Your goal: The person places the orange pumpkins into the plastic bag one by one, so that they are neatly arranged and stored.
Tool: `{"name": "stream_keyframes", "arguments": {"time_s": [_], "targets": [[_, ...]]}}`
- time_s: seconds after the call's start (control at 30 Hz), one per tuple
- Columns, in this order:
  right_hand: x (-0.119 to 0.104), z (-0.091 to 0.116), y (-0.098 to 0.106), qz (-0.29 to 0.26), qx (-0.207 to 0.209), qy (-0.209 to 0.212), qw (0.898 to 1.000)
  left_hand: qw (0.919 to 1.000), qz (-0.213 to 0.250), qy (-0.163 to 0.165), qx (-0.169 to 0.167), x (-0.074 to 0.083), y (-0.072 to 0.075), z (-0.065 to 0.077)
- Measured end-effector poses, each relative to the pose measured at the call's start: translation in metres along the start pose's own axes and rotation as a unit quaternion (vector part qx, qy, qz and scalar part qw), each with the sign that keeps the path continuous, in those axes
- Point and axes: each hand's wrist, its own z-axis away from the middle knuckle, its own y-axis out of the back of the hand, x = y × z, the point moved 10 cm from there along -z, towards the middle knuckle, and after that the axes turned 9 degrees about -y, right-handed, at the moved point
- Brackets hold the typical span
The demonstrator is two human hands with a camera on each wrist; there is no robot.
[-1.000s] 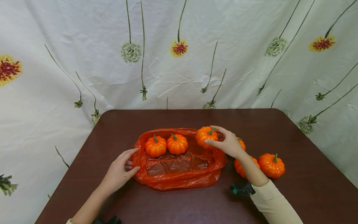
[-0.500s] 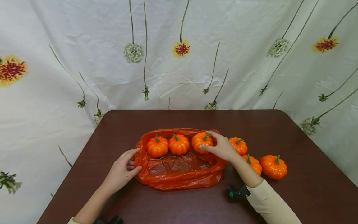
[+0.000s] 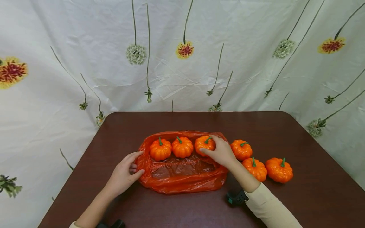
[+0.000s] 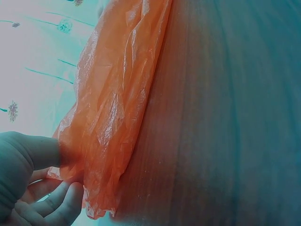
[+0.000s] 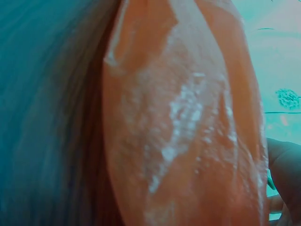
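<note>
A red plastic bag point(image 3: 182, 185) lies spread with its mouth wide. Two small orange pumpkins with green stems, a left one point(image 3: 160, 149) and a middle one point(image 3: 182, 147), sit inside along its far side. My right hand point(image 3: 222, 152) holds a third pumpkin point(image 3: 203, 145) by its right side, in line with them. At the bag's left end, my left hand point(image 3: 122, 172) pinches the plastic between thumb and fingers; the left wrist view shows the bag's film point(image 4: 113, 108) at the thumb point(image 4: 44, 151). In the right wrist view the bag's wall point(image 5: 183, 122) hides most of the right hand.
Three more pumpkins lie on the brown table point(image 3: 182, 209) right of the bag: one at the back point(image 3: 241, 149), one nearer point(image 3: 255, 169) and one farthest right point(image 3: 279, 170). A white flower-printed cloth point(image 3: 171, 79) hangs behind the table.
My right hand has carried its pumpkin left and down into the bag, beside the other two. The pumpkins on the right have come out from behind the arm. The left hand keeps its place.
</note>
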Motion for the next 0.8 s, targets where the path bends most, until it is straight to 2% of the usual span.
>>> {"name": "stream_keyframes", "arguments": {"time_s": [0.53, 0.8], "targets": [[0.002, 0.000, -0.011, 0.037, -0.008, -0.008, 0.999, 1.0000, -0.002, -0.004, -0.001, 0.000, 0.000, -0.001], [-0.003, 0.006, 0.007, 0.017, 0.016, 0.005, 1.000, 1.0000, 0.001, -0.003, 0.001, 0.001, 0.000, 0.000]]}}
